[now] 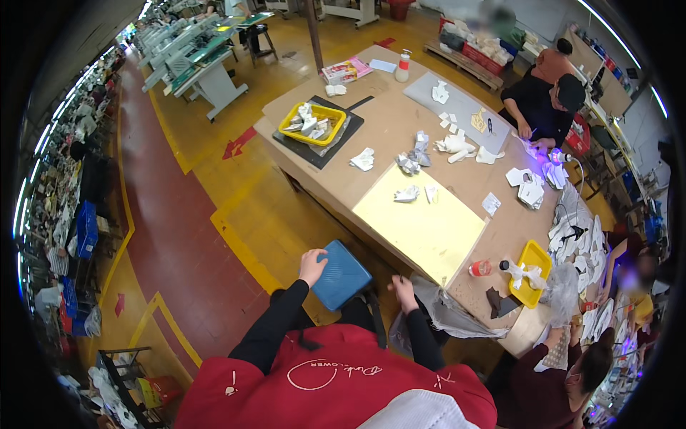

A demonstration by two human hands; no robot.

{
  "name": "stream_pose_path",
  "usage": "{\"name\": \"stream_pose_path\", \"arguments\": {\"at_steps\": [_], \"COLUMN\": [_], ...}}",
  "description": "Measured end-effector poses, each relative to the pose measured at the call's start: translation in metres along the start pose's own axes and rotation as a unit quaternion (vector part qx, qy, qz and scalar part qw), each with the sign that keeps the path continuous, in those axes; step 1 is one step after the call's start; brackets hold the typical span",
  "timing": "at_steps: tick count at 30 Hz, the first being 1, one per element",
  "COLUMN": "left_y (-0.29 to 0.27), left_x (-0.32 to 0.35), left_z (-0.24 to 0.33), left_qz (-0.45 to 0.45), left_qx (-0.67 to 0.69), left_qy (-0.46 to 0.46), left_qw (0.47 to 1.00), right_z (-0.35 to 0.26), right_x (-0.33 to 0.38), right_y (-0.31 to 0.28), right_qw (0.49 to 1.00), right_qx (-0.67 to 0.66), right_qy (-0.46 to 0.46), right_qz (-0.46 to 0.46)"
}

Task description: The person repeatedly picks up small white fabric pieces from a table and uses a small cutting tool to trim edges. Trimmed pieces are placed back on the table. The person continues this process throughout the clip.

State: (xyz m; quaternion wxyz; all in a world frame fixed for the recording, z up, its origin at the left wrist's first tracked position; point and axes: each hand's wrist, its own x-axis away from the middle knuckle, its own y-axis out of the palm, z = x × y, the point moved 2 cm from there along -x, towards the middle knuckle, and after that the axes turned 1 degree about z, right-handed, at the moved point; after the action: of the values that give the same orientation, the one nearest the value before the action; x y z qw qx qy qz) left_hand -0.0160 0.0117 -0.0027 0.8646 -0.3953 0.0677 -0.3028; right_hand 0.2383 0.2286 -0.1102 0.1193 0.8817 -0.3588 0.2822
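A blue plastic stool (pixel 337 275) with a square seat stands in front of me, between my arms. My left hand (pixel 313 267) is closed on the left edge of its seat. To the right of the stool, apart from it, my right hand (pixel 404 292) hangs in the air by the near table edge, its fingers curled in with nothing visible in them. Grey plastic sheeting (pixel 457 314) hangs off the table just beyond that hand. On the table, a yellow sheet (pixel 421 229) bears a few grey-white fabric pieces (pixel 406 194).
The brown worktable (pixel 325 189) fills the right. On it are a yellow basket (pixel 291 131) of fabric pieces, white gloves (pixel 455 146), a bottle (pixel 403 66) and another yellow tray (pixel 534 257). One person (pixel 547 107) works across the table, another (pixel 564 372) at near right.
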Motion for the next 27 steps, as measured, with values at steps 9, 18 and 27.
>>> {"name": "stream_pose_path", "arguments": {"at_steps": [9, 18, 27], "left_y": [0.094, 0.2, 0.199], "left_x": [-0.225, -0.351, -0.363], "left_z": [0.082, 0.16, 0.142], "left_qz": [-0.203, -0.314, -0.142], "left_qx": [0.181, 0.185, 0.258], "left_qy": [0.128, 0.381, 0.495], "left_qw": [0.954, 0.85, 0.817], "right_z": [-0.205, -0.212, -0.225], "right_x": [-0.186, -0.231, -0.224], "right_y": [0.015, -0.008, -0.057], "right_qw": [0.872, 0.836, 0.809], "right_qx": [0.274, 0.326, 0.232], "right_qy": [-0.175, -0.268, -0.316], "right_qz": [0.366, 0.351, 0.438]}}
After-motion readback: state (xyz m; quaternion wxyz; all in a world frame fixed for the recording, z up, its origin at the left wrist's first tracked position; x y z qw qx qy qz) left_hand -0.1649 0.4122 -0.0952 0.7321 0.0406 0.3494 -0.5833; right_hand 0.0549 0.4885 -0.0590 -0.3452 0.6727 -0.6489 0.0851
